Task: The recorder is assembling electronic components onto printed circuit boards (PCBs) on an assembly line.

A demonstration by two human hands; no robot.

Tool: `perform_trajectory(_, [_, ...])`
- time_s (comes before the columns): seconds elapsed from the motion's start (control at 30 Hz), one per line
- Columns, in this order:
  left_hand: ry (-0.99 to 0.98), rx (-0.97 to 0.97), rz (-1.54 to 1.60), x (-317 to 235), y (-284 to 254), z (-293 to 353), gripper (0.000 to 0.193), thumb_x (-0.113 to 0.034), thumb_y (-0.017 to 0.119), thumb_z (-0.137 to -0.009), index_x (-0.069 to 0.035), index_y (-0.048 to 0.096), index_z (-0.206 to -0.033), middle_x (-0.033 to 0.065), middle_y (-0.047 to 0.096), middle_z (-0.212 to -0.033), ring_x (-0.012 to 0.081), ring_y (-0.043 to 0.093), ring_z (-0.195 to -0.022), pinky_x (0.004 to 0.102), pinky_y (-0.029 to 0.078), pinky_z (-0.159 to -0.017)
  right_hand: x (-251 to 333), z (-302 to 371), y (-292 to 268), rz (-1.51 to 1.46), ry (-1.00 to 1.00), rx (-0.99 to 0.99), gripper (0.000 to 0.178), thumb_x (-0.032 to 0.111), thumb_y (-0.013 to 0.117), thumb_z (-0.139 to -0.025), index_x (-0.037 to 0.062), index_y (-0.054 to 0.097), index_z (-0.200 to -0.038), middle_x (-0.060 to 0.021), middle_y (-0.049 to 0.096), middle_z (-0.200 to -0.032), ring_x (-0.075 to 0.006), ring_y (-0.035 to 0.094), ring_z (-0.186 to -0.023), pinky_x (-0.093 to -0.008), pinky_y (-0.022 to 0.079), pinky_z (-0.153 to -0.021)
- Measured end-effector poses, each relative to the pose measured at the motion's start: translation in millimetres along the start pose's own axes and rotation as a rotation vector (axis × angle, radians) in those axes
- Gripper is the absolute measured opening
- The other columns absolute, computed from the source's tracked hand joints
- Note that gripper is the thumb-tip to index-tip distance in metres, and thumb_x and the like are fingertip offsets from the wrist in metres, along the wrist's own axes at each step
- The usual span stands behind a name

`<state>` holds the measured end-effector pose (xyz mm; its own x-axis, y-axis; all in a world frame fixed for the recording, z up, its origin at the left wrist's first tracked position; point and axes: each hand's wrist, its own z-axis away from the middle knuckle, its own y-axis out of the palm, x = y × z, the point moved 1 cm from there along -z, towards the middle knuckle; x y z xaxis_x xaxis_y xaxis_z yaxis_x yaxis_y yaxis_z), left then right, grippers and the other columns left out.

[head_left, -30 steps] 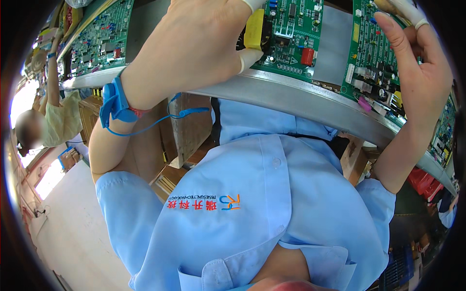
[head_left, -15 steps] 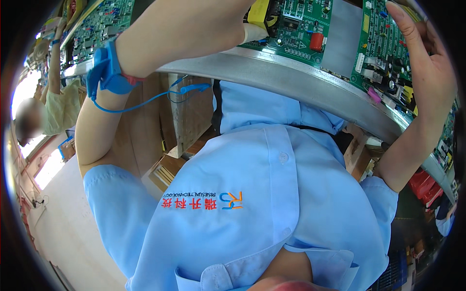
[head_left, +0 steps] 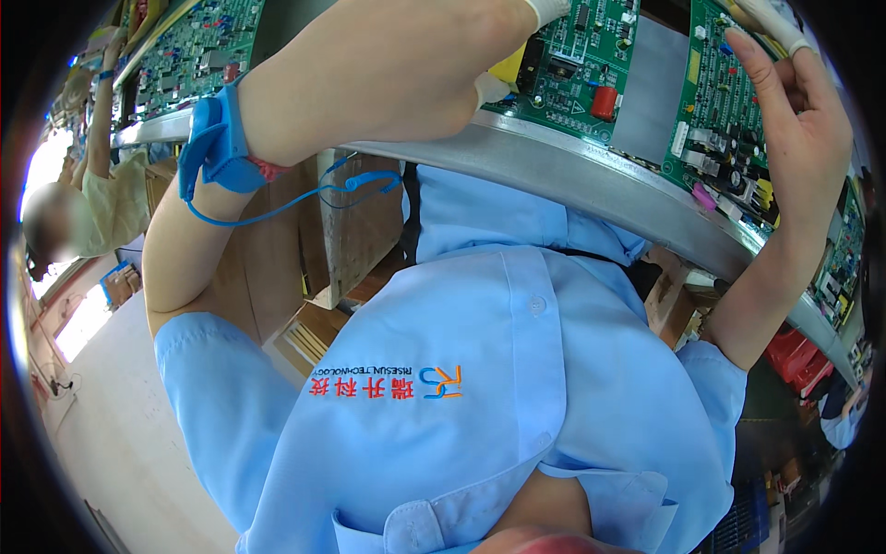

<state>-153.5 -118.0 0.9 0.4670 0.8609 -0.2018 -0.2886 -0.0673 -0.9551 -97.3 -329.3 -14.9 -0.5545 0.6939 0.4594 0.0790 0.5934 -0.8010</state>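
Note:
My left hand (head_left: 415, 74), with a blue strap (head_left: 221, 143) on its wrist, reaches over the near edge of a green circuit board (head_left: 577, 83). Its thumb and one finger wear pale finger cots. They lie on either side of a yellow-wrapped component (head_left: 509, 69), which the hand seems to grip; the other fingers are hidden. Over a second green circuit board (head_left: 715, 102) at the right, my right hand (head_left: 803, 111) is open. Its thumb points up, apart from an index finger in a pale cot, and nothing shows between them.
A metal rail (head_left: 554, 157) runs along the boards' near side, with a grey plate (head_left: 651, 83) between them. Another populated board (head_left: 198, 55) lies at far left. A blue cord (head_left: 305, 208) hangs from my strap. A person (head_left: 101, 212) stands at the left; red bins (head_left: 798, 360) are at lower right.
My left hand has shifted right and slightly down, covering more of the yellow-wrapped component, and a cot-covered finger now shows. My right hand's index finger has come into view beside its thumb.

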Motion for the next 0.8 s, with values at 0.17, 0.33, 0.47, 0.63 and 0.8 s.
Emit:
perform_trajectory(0.17, [-0.180, 0.135, 0.024, -4.6, -7.3, -4.1, 0.066, -0.001, 0.060, -0.071, 0.011, 0.043, -0.134, 0.0138, 0.063, -0.083, 0.0335, 0.061, -0.092, 0.0581, 0.018, -0.110, -21.4, -12.6, -0.5, 0.070, 0.000, 0.055, 0.023, 0.002, 0.068, -0.081, -0.0016, 0.067, -0.104, -0.0044, 0.061, -0.083, -0.0110, 0.051, -0.062, -0.0251, 0.042, -0.056])
perform_trajectory(0.33, [-0.183, -0.259, 0.317, 18.3, -12.4, 19.8, 0.086, -0.036, 0.074, -0.082, 0.006, 0.032, -0.144, 0.0165, 0.060, -0.125, 0.0310, 0.053, -0.118, 0.0485, 0.018, -0.113, -68.2, -5.3, 2.0, -0.088, -0.191, -0.080, 0.029, 0.019, 0.076, -0.083, 0.0097, 0.071, -0.110, 0.0025, 0.050, -0.066, -0.0065, 0.043, -0.056, -0.0231, 0.033, -0.051])
perform_trajectory(0.47, [-0.582, -0.480, 0.570, 67.5, 21.2, 53.8, 0.059, -0.032, 0.063, -0.090, 0.001, 0.047, -0.136, 0.0155, 0.061, -0.119, 0.0256, 0.058, -0.110, 0.0328, 0.041, -0.099, -16.4, 16.3, -0.8, -0.234, -0.308, -0.047, 0.029, 0.009, 0.077, -0.078, 0.0078, 0.072, -0.106, -0.0060, 0.066, -0.083, -0.0155, 0.059, -0.065, -0.0257, 0.047, -0.058])
perform_trajectory(0.63, [-0.502, -0.372, 0.876, 86.1, 57.1, 54.6, 0.074, -0.046, 0.055, -0.096, 0.008, 0.035, -0.143, 0.0212, 0.054, -0.131, 0.0232, 0.050, -0.124, 0.0281, 0.035, -0.104, 26.1, 62.4, 28.6, -0.247, -0.677, 0.127, 0.034, 0.012, 0.066, -0.075, 0.0063, 0.066, -0.109, -0.0080, 0.066, -0.097, -0.0181, 0.064, -0.069, -0.0309, 0.052, -0.056])
perform_trajectory(0.8, [-0.475, -0.253, 0.962, 82.9, 52.1, 42.4, 0.078, -0.046, 0.054, -0.097, 0.008, 0.027, -0.146, 0.0190, 0.048, -0.138, 0.0171, 0.047, -0.122, 0.0284, 0.033, -0.104, 51.6, 82.7, 53.1, -0.293, -0.677, 0.315, 0.032, 0.017, 0.059, -0.080, 0.0012, 0.064, -0.108, -0.0086, 0.063, -0.093, -0.0178, 0.065, -0.070, -0.0300, 0.052, -0.057])
